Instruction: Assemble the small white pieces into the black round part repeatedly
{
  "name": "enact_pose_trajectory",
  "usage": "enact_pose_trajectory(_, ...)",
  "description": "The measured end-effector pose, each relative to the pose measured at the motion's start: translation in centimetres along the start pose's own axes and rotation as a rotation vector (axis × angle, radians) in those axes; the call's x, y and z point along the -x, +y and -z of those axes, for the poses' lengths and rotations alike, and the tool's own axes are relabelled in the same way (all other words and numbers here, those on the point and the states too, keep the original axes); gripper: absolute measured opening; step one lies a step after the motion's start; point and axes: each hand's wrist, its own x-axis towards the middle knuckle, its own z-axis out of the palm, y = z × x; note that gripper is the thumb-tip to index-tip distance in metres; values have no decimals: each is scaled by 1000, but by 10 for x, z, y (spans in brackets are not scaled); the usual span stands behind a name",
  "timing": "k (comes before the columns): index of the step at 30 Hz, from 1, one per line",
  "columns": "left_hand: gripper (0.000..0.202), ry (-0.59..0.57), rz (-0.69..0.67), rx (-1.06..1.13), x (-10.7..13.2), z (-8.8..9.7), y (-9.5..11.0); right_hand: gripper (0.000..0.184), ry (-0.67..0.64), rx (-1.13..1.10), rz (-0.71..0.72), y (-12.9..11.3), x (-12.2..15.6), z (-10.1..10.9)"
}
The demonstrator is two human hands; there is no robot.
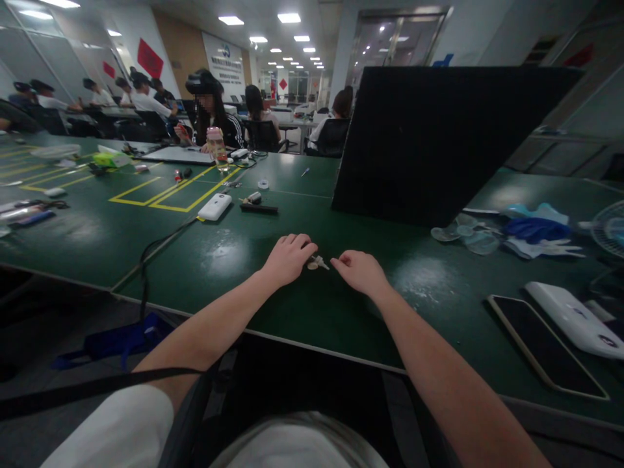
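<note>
My left hand (pixel 291 257) rests low over the green table (pixel 292 312), its fingers curled around a small object with a pale pointed tip (pixel 320 262). Most of that object is hidden under the fingers; a dark part and a round beige bit show beside the tip, which points right. Just right of it is my right hand (pixel 361 269), thumb and forefinger pinched together, a small gap away from the tip. Whatever is in that pinch, if anything, is too small to make out.
A large black panel (pixel 429 143) stands at the back right. Gloves (pixel 539 229), a phone (pixel 546 344) and a white power bank (pixel 575 318) lie to the right. Farther left are another white power bank (pixel 215 207), a black bar (pixel 259 208) and a bottle (pixel 217 149). A person sits across.
</note>
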Motion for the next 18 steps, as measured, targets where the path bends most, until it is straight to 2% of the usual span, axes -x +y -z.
enact_pose_trajectory(3,42,-1,63,26,0,-1,-2,34,41,16,172,0,3,-2)
enact_pose_trajectory(7,44,0,139,78,0,-3,-6,61,21,6,418,-1,8,-10)
enact_pose_trajectory(9,43,-5,167,112,0,-4,-7,60,-10,47,496,-5,11,-13)
enact_pose_trajectory(12,43,-20,189,150,-1,-4,-7,47,45,128,549,-15,17,-11)
enact_pose_trajectory(15,42,-24,194,185,-2,-5,-7,41,134,139,533,-22,22,-3)
enact_pose_trajectory(18,45,-32,218,245,-2,-7,-7,37,43,104,519,-20,23,5)
